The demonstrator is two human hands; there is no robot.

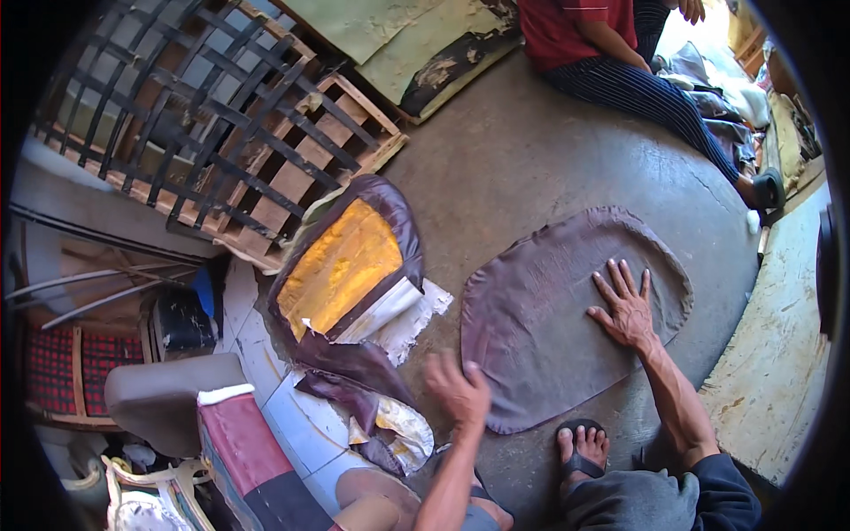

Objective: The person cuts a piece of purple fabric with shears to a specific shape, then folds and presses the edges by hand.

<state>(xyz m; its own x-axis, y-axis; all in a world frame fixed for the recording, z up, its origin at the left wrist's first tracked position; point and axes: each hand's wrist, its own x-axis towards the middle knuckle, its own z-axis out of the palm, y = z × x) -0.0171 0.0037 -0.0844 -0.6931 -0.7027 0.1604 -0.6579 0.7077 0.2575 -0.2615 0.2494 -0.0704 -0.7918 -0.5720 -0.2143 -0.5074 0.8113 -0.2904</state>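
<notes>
A brown leather-like cover [549, 301] with a puckered edge lies spread on the floor in front of me. On its right part my right hand [627, 305] rests flat with the fingers spread. My left hand [456, 389] hovers just beside the cover's left edge, blurred by motion; its thumb stands apart from the fingers and I see nothing in it. To the left of that hand is a padded seat piece [341, 265] with yellow foam framed by dark purple leather. Torn purple and whitish scraps [403, 425] trail from its lower end.
A wooden frame with black webbing [257, 133] stands at the far left. Another person [611, 53] sits on the floor at the far right, legs stretched out. Beside me at the left are a grey armrest-like cushion [173, 398] and a red-and-black upholstered piece [252, 442]. A worn pale board [770, 354] lies at the right.
</notes>
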